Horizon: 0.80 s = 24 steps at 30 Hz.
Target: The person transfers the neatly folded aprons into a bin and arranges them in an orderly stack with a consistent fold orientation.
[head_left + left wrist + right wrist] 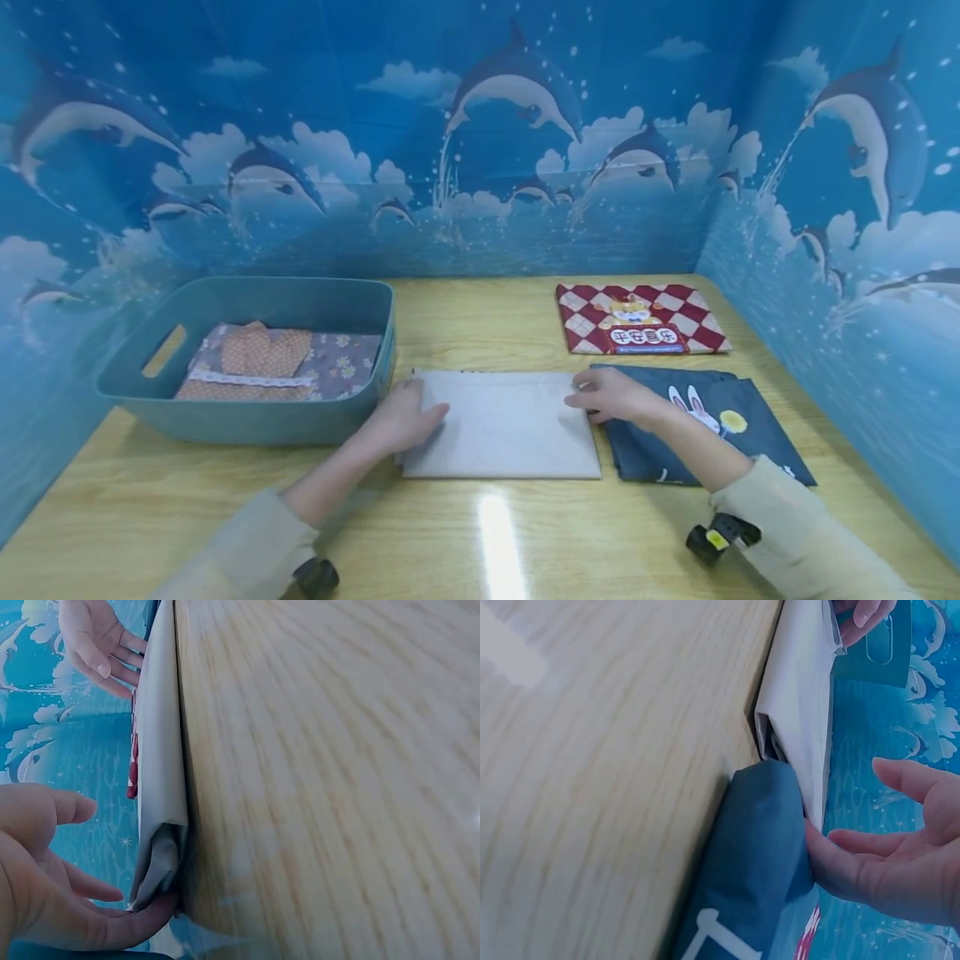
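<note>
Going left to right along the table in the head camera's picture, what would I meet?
Bin, left hand, white cloth, right hand, dark cloth.

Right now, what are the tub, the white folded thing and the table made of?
The tub looks like plastic, smooth and mostly matte: one moulded shell with a cut-out handle. The white folded thing seems to be matte cloth, with soft bent layers, though maybe coated. The table looks glossy, with wood grain and a bright reflection; real wood or print, I can't tell.
</note>
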### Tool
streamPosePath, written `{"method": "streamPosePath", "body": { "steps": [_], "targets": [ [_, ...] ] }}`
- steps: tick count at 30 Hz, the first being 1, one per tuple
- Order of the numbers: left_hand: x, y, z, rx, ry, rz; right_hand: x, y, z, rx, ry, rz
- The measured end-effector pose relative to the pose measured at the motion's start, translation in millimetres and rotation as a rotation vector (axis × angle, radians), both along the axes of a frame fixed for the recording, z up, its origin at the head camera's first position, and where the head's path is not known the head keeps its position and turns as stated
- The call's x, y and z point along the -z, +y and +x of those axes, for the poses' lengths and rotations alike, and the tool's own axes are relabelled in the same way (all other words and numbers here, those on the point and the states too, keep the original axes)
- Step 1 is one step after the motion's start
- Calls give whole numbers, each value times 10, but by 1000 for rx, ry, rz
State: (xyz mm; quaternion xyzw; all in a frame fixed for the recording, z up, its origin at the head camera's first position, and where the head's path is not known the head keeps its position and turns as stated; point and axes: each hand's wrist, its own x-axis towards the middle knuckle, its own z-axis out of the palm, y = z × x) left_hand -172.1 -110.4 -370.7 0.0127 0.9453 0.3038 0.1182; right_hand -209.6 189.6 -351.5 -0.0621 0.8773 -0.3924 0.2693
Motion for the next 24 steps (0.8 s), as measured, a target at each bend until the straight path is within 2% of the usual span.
{"method": "streamPosePath", "body": {
  "steps": [6,9,12,15,18,22,24],
  "targets": [
    [-33,-28,3,-32,-30,97,7,47,-32,68,-79,-134],
    [-43,-41,1,-85,-83,202,32,84,-56,119,-115,-203],
    [-51,-51,3,-159,-152,326,65,109,-74,133,-129,-228],
    [-62,-56,12,-237,-208,439,90,102,-72,124,-112,-205],
    [-78,-46,19,-291,-245,516,106,78,-44,98,-63,-128],
    [-87,-32,27,-298,-260,539,120,38,6,57,24,-21],
    [-94,-28,32,-291,-258,540,127,26,22,45,47,-10]
  ]
}}
